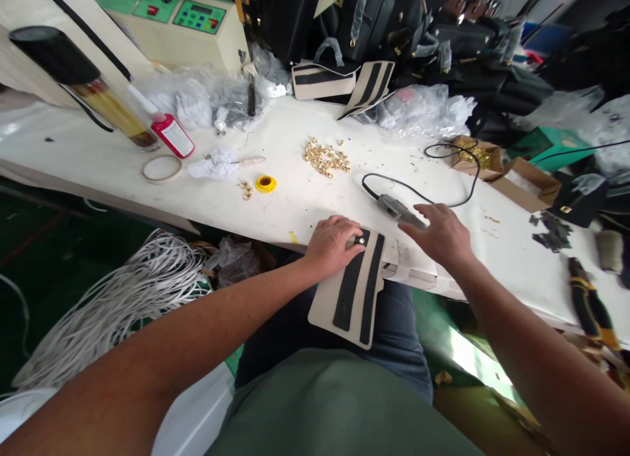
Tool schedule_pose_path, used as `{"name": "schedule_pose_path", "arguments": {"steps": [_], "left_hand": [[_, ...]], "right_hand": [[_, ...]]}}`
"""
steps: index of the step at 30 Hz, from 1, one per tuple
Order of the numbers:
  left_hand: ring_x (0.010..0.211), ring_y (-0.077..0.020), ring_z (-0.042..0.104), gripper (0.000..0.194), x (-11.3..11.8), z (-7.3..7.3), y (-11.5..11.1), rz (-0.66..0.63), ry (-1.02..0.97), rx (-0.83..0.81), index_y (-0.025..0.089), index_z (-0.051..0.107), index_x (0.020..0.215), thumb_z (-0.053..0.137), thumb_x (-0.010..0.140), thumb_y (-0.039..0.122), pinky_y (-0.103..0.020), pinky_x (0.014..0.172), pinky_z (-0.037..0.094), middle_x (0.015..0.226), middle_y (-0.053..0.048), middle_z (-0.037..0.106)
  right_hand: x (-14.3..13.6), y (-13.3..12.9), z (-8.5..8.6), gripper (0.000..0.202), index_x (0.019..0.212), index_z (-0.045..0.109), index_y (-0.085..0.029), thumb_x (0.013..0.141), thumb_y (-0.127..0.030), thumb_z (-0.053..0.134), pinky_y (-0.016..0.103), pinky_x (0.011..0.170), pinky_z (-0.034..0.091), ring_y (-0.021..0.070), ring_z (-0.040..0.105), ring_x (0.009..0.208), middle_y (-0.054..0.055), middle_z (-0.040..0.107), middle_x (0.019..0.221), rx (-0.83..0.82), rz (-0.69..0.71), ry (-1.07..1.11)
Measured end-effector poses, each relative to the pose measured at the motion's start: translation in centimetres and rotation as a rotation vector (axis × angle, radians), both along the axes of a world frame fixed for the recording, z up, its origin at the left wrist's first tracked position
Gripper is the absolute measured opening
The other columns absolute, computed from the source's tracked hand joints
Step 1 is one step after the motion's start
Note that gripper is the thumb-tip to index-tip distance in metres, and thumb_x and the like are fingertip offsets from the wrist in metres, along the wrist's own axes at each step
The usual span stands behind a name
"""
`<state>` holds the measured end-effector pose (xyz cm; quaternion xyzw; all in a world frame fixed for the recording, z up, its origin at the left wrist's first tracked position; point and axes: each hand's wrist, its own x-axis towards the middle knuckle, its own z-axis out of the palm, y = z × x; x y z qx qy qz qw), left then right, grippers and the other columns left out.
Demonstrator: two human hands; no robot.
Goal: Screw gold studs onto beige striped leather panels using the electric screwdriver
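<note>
My left hand (pixel 335 247) is closed on the upper left part of a beige panel with black strips (pixel 348 292), which lies over the table's front edge and hangs above my lap. A small round metal piece (pixel 361 240) shows on the panel beside my left thumb. My right hand (pixel 443 233) has its fingers apart at the near end of a grey corded tool (pixel 399 210); nothing shows within its grasp. A pile of gold-coloured metal parts (pixel 327 158) lies on the white table beyond both hands.
A yellow spool (pixel 266 183), tape ring (pixel 162 169) and red bottle (pixel 173 136) stand left. Right are open boxes (pixel 526 184), black pieces (pixel 551 233) and pliers (pixel 590 302). A black cable (pixel 472 192) loops behind my right hand. Black bags (pixel 364 23) line the back.
</note>
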<state>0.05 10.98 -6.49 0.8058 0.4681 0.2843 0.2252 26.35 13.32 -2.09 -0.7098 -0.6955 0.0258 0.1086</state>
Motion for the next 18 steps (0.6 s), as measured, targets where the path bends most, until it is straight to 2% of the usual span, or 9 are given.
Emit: {"name": "schedule_pose_path", "arguments": {"steps": [3, 5, 7, 9, 11, 13, 15, 18], "left_hand": [[0.125, -0.0268, 0.055, 0.023, -0.1, -0.1, 0.0, 0.008, -0.005, 0.015, 0.025, 0.07, 0.105, 0.078, 0.084, 0.029, -0.047, 0.102, 0.044, 0.124, -0.002, 0.073], [0.125, -0.0267, 0.055, 0.023, -0.1, -0.2, 0.0, 0.006, -0.004, 0.015, 0.025, 0.07, 0.105, 0.078, 0.084, 0.03, -0.047, 0.102, 0.043, 0.125, -0.002, 0.073], [0.126, -0.0266, 0.055, 0.024, -0.2, -0.3, 0.1, -0.003, -0.002, 0.012, 0.025, 0.069, 0.106, 0.077, 0.085, 0.031, -0.047, 0.102, 0.043, 0.126, -0.002, 0.072], [0.126, -0.0265, 0.054, 0.024, -0.2, -0.3, 0.1, -0.01, 0.001, 0.01, 0.025, 0.069, 0.107, 0.077, 0.085, 0.031, -0.047, 0.103, 0.042, 0.127, -0.002, 0.072], [0.127, -0.0265, 0.054, 0.024, -0.1, -0.3, 0.1, -0.008, 0.007, 0.006, 0.025, 0.069, 0.107, 0.076, 0.086, 0.03, -0.046, 0.103, 0.042, 0.127, -0.002, 0.072], [0.127, -0.0268, 0.054, 0.023, -0.1, -0.2, 0.0, -0.005, 0.01, 0.007, 0.024, 0.069, 0.107, 0.076, 0.086, 0.03, -0.046, 0.103, 0.042, 0.126, -0.003, 0.072], [0.126, -0.0267, 0.054, 0.023, -0.1, -0.2, 0.0, -0.009, 0.008, 0.016, 0.024, 0.069, 0.107, 0.076, 0.086, 0.03, -0.045, 0.103, 0.042, 0.125, -0.002, 0.072], [0.124, -0.026, 0.055, 0.025, -0.1, -0.3, 0.0, -0.011, 0.001, 0.03, 0.024, 0.067, 0.108, 0.077, 0.086, 0.031, -0.044, 0.102, 0.042, 0.124, -0.001, 0.073]], "right_hand": [[1.4, 0.9, -0.5, 0.052, 0.123, 0.07, -0.021, 0.086, -0.057, 0.063, 0.038, 0.075, 0.048, 0.0309, 0.064, 0.1, 0.014, 0.069, 0.117, -0.124, 0.028, -0.105], [1.5, 1.2, -0.5, 0.041, 0.111, 0.073, -0.021, 0.087, -0.052, 0.062, 0.036, 0.072, 0.047, 0.0281, 0.064, 0.091, 0.011, 0.07, 0.104, -0.136, 0.015, 0.0], [1.1, 1.1, 0.1, 0.037, 0.1, 0.073, -0.019, 0.086, -0.052, 0.062, 0.035, 0.068, 0.048, 0.0255, 0.063, 0.082, 0.009, 0.069, 0.089, -0.137, -0.039, 0.321], [0.0, 0.7, 1.1, 0.037, 0.094, 0.07, -0.019, 0.084, -0.054, 0.063, 0.034, 0.066, 0.052, 0.0233, 0.063, 0.076, 0.006, 0.067, 0.082, -0.137, -0.078, 0.836], [-1.9, 0.3, 2.2, 0.035, 0.094, 0.067, -0.02, 0.081, -0.053, 0.063, 0.037, 0.07, 0.057, 0.0218, 0.065, 0.076, 0.004, 0.065, 0.083, -0.12, -0.06, 1.341], [-4.4, -0.2, 3.1, 0.032, 0.095, 0.065, -0.022, 0.079, -0.05, 0.065, 0.036, 0.07, 0.059, 0.0186, 0.063, 0.072, 0.0, 0.061, 0.08, -0.066, -0.016, 1.643], [-7.0, -0.6, 3.5, 0.028, 0.089, 0.062, -0.022, 0.078, -0.047, 0.07, 0.03, 0.063, 0.057, 0.0138, 0.057, 0.06, -0.004, 0.054, 0.07, 0.04, 0.012, 1.724], [-10.1, -1.0, 3.3, 0.035, 0.075, 0.053, -0.022, 0.079, -0.046, 0.078, 0.024, 0.051, 0.049, 0.0096, 0.048, 0.048, -0.008, 0.045, 0.06, 0.231, 0.039, 1.626]]}}
